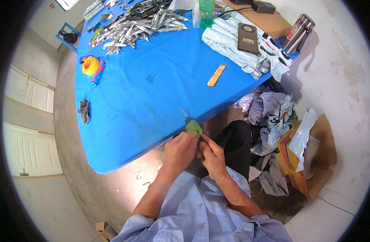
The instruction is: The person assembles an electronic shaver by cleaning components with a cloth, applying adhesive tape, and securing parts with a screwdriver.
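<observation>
My left hand (pixel 181 150) and my right hand (pixel 211 155) meet at the near edge of the blue table (pixel 152 80). Both pinch a small green piece of cloth (pixel 194 127) wrapped around a thin metal tool (pixel 184 114), whose tip sticks up past the cloth over the table edge. The part of the tool inside the cloth is hidden. My forearms in light blue sleeves come up from the lower edge.
A heap of several grey metal tools (pixel 140 22) lies at the table's far end. Yellow tape roll (pixel 90 65), grey rag (pixel 84 110), wooden strip (pixel 216 75), grey bags (pixel 241 48) under a dark phone (pixel 247 38), green bottle (pixel 206 12), steel flask (pixel 297 34). Rags (pixel 269 117) and cardboard box (pixel 309 161) on the floor at right.
</observation>
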`<state>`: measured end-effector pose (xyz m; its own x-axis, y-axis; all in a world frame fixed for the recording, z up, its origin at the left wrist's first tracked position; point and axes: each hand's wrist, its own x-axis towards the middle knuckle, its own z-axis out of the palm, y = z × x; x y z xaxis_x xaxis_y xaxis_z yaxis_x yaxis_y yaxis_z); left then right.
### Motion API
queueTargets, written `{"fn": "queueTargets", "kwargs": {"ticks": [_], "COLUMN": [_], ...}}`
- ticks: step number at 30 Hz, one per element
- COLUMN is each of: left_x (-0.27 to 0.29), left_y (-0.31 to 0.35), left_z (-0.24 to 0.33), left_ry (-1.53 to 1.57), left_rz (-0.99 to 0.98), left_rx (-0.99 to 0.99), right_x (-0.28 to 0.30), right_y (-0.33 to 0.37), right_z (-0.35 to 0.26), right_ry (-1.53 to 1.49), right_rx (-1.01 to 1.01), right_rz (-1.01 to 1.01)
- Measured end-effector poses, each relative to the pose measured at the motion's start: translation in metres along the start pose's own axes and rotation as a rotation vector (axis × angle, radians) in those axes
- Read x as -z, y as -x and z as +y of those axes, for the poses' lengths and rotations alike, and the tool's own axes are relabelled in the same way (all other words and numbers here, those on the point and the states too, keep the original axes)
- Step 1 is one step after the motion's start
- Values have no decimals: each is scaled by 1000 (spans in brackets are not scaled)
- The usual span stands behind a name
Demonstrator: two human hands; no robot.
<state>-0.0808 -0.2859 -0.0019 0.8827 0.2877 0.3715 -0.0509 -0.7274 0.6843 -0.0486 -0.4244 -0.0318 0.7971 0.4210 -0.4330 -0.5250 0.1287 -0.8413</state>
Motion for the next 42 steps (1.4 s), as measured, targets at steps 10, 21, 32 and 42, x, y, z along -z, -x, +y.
{"fn": "queueTargets", "kwargs": {"ticks": [10,21,32,42], "left_x": [15,5,4,36], "left_y": [12,-35,8,-4], "left_z": [2,-7,7,-1], "left_ry": [21,-22,155,108], "left_rz": [69,76,-123,57], "left_rx": [36,44,159,197], "right_x": [11,8,10,10], "right_y": [-2,-1,-4,-2], "right_z": [-6,-7,-6,-11], "right_ry": [-309,-259,-117,-111], "right_rx": [-276,-283,-144,-196], "right_rz": [-82,-24,-44,-40]}}
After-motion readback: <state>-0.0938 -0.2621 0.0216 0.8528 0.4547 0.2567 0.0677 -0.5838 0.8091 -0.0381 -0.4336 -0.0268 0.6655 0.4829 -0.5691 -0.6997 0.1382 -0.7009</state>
